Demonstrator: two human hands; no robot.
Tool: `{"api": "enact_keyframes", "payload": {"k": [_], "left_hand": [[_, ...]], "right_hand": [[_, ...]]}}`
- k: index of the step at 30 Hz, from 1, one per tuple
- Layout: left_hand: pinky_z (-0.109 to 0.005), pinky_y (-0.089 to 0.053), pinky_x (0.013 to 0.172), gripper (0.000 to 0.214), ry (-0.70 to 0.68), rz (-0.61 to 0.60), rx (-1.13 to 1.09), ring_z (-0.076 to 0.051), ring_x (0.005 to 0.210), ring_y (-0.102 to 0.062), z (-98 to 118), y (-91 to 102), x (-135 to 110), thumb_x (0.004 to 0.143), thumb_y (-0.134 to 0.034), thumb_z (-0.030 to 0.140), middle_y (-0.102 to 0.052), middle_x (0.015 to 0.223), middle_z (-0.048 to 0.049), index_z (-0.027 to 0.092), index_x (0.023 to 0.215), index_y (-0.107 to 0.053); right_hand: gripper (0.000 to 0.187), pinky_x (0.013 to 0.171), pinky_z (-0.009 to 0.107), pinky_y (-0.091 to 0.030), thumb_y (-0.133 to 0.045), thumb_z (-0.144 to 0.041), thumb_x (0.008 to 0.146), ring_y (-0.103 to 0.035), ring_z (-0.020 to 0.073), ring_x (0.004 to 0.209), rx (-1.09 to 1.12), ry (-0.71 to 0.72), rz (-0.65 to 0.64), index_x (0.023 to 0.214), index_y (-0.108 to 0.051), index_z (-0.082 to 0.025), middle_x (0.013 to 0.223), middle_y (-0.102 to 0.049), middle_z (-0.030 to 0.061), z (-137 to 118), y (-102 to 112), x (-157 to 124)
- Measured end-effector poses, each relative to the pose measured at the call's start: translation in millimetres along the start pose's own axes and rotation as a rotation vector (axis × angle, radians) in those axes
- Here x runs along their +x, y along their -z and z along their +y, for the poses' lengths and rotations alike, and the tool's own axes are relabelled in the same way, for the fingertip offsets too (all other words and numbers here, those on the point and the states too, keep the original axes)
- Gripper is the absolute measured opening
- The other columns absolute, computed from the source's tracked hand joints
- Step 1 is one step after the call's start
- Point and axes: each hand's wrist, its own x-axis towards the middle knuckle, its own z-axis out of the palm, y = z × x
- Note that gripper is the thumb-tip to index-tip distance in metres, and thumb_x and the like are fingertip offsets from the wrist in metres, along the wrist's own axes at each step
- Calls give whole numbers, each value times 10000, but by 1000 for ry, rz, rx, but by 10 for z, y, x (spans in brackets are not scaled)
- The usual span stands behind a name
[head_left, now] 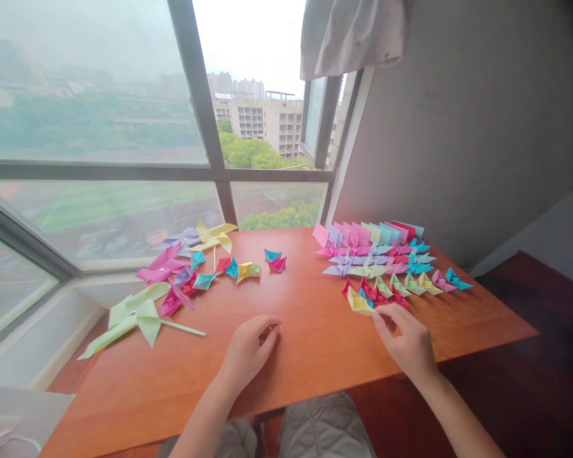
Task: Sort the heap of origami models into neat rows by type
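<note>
My right hand [407, 336] pinches the tip of a yellow folded paper boat [360, 303] between thumb and fingertips, at the front left of the boat rows. Just behind it are red paper boats [368, 289] and a bit of a blue one. Resting on the tabletop left of centre, my left hand [249, 346] has its fingers curled in to the thumb, with nothing visible in it. Beyond that hand, a blue paper boat [271, 255] and a magenta paper boat [277, 264] sit close together.
Paper pinwheels in green [134, 316], magenta [161, 267] and yellow [213, 237] lie on the left of the wooden table [305, 356], beside several loose boats [204, 281]. Rows of folded paper pieces [363, 235] fill the right back. Windows and a wall border the table.
</note>
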Motion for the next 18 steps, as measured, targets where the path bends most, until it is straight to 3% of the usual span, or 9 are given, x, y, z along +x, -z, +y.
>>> {"api": "enact_keyframes", "payload": {"k": [4,8,12,18], "left_hand": [[-255,-500,668,180,3,15,6,-167,710,-664,-3,-10,-7,880,-527,171,-744,853,-34,194,960,-688],[-254,-505,668,184,-2,25,13,-170,720,-670,-3,-16,-9,875,-528,175,-747,860,-31,203,960,-689],[-263,-511,687,189,-8,29,17,-172,724,-671,-2,-16,-11,872,-524,173,-748,858,-32,205,961,-688],[-275,-513,695,200,-4,18,29,-179,730,-671,1,-11,-2,869,-512,171,-747,865,-43,196,965,-685]], "right_hand": [[218,664,254,-445,-531,-367,916,-587,141,636,-246,-117,163,840,-643,-197,778,-664,30,487,361,-39],[272,595,276,-412,-496,-415,888,-609,179,653,-451,-263,185,854,-658,-199,802,-693,50,970,574,-187],[263,555,278,-387,-492,-413,859,-622,198,691,-523,-355,105,864,-665,-215,859,-715,52,1255,585,-352],[243,551,273,-382,-498,-409,854,-613,186,684,-501,-413,18,874,-659,-229,870,-711,40,1350,463,-417]]}}
